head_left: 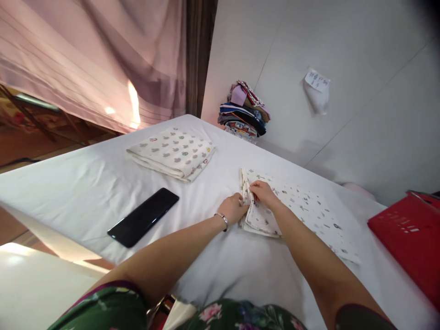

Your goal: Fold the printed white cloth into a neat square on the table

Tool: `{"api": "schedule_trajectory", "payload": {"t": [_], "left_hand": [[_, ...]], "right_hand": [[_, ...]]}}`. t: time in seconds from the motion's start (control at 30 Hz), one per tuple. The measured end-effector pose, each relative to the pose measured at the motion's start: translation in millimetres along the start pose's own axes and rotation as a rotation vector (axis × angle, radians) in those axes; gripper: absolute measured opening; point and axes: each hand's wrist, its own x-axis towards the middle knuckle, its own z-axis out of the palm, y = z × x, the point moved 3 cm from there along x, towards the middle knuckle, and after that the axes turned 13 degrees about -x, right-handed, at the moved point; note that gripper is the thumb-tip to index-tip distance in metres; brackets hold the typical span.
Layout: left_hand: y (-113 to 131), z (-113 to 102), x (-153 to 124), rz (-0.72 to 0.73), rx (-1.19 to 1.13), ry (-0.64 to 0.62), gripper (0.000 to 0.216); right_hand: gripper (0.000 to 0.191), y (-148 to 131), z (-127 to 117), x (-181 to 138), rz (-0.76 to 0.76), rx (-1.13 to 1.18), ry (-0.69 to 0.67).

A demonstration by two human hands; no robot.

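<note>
A white cloth with small printed figures point(305, 206) lies partly folded on the white-covered table, its layers stacked at the left end. My left hand point(233, 208), a bracelet at its wrist, grips the left edge of those layers. Just to its right, my right hand point(263, 191) pinches the raised upper layer between thumb and fingers. The fingertips of both hands are partly hidden by the fabric. Farther back on the left rests a second folded cloth point(175, 151), white with grey, green and red prints; neither hand touches it.
A black phone point(144, 216) lies left of my left arm. Behind the table's far edge stands a pile of folded clothes point(244, 110). A red bag point(409, 238) sits at the right edge. A pink curtain point(103, 59) hangs back left; a paper note point(316, 87) is on the wall.
</note>
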Motion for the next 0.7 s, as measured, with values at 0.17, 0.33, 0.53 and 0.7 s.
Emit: {"api": "schedule_trajectory", "payload": {"t": [0.17, 0.33, 0.53, 0.7], "left_hand": [[2, 0, 1, -0.012, 0.088, -0.025, 0.020], [2, -2, 4, -0.002, 0.079, -0.043, 0.010], [3, -4, 3, 0.019, 0.053, -0.067, 0.010], [3, -4, -1, 0.047, 0.063, -0.050, 0.012]], "right_hand": [[0.010, -1, 2, 1, -0.006, 0.018, 0.025], [0.014, 2, 10, 1, -0.010, 0.015, 0.011], [0.013, 2, 15, -1, -0.010, 0.012, 0.014], [0.015, -2, 10, -12, -0.058, 0.110, -0.063]]}}
